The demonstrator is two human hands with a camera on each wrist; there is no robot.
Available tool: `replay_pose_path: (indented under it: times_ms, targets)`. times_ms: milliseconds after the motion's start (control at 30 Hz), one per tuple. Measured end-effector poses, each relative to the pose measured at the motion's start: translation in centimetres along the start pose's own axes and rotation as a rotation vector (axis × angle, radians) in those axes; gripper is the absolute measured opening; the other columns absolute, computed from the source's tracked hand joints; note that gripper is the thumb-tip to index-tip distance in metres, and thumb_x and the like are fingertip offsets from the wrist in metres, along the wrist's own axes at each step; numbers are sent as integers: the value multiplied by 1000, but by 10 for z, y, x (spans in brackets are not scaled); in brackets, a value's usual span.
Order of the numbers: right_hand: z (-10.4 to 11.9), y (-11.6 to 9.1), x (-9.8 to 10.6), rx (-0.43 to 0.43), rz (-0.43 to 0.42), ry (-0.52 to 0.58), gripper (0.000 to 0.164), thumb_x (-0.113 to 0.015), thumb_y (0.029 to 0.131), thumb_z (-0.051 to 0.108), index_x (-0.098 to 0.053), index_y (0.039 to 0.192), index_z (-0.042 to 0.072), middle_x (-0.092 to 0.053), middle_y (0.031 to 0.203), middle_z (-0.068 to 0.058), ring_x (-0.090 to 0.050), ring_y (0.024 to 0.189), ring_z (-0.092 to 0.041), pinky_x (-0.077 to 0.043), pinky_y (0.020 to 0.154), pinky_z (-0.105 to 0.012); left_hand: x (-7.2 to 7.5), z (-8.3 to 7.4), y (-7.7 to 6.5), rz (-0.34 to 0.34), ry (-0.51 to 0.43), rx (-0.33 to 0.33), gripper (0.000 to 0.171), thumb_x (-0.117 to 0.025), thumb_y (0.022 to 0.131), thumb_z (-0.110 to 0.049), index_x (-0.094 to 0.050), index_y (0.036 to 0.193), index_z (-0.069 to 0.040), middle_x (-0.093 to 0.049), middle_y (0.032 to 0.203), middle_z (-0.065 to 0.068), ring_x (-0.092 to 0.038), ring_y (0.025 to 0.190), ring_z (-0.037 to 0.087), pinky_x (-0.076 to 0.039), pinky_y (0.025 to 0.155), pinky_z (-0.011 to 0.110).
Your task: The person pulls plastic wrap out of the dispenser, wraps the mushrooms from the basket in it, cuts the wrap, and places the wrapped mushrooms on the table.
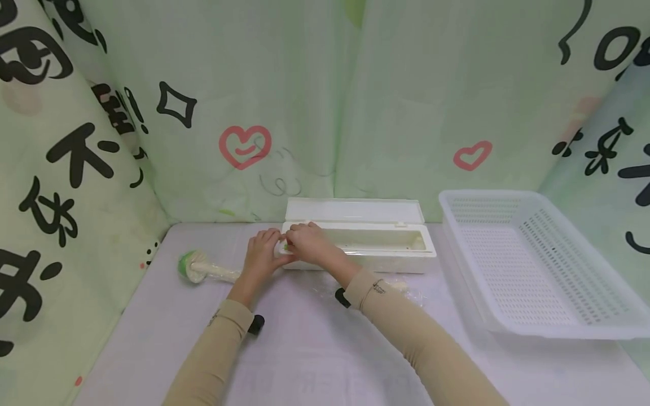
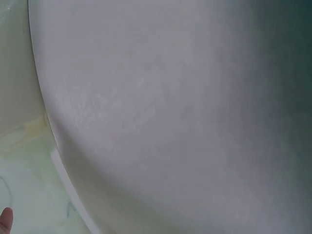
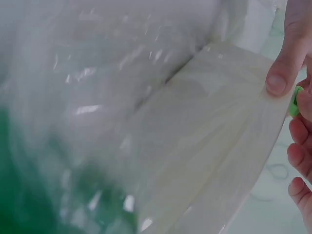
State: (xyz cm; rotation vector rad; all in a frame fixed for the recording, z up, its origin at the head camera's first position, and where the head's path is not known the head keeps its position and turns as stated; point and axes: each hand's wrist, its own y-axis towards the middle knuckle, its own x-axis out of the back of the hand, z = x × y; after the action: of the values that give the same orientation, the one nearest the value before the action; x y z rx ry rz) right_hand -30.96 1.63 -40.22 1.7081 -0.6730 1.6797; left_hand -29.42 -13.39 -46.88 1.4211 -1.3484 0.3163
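Note:
A long white box [image 1: 358,263], its lid [image 1: 352,211] raised at the back, stands near the curtain. My left hand [image 1: 261,254] grips the box's left end. My right hand [image 1: 312,245] is beside it at the same corner, pinching a small green plastic piece [image 3: 295,101] near the box edge. In the right wrist view, a thumb [image 3: 279,80] presses creased clear film [image 3: 209,146] at that edge. The left wrist view is mostly filled by a blurred pale surface [image 2: 146,107], with one fingertip at its lower left.
Left of the hands lies a white object with a green rounded end [image 1: 187,266], partly wrapped in clear plastic. Crumpled clear plastic [image 1: 413,294] shows beneath the right forearm. At the right stands a large white perforated basket [image 1: 495,327]. A printed curtain [image 1: 396,113] encloses the back and sides.

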Motion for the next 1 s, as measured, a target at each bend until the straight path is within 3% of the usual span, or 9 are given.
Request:
replay_pose_path:
  times_ms: [167,333,467,567,833,1000]
  targets:
    - [0,-5,2,14,60,-178,18,-58,89,25,-63,101,13,-61,103,1,-57,93,-15,-39,76,-31,5,1,0,24,44,-14,55,-75,65,-45,-61,99,-4,-57,106,6,-49,101,27,-34,85,44]
    - [-2,-10,4,53,98,-316,40,-66,83,24,-57,119,12,-56,121,-1,-54,106,-18,-39,87,-36,8,-1,1,58,75,-21,57,-71,68,-51,-62,102,-6,-58,107,5,-48,102,26,-33,86,45]
    - [-7,-17,5,67,111,-367,40,-67,82,23,-57,120,14,-56,118,1,-53,105,-17,-37,89,-37,9,-3,1,71,93,-7,57,-70,69,-53,-63,102,-7,-58,107,5,-48,102,25,-32,87,45]
    - [-17,-28,7,68,107,-381,32,-63,85,23,-58,116,14,-57,112,2,-53,100,-17,-37,85,-36,9,-4,1,62,101,-7,57,-70,69,-53,-63,102,-7,-58,107,6,-48,101,26,-33,86,46]
    - [-73,-85,23,52,131,-363,25,-58,89,22,-60,110,9,-59,110,-3,-56,97,-21,-38,88,-44,11,-5,0,74,107,18,58,-71,69,-52,-63,102,-6,-58,106,6,-49,101,26,-34,87,47]
    - [-114,-133,34,53,117,-425,17,-66,83,19,-62,95,8,-60,91,-3,-56,79,-21,-40,75,-40,13,-7,0,108,93,26,57,-70,71,-52,-62,103,-6,-57,105,6,-47,100,26,-33,87,46]
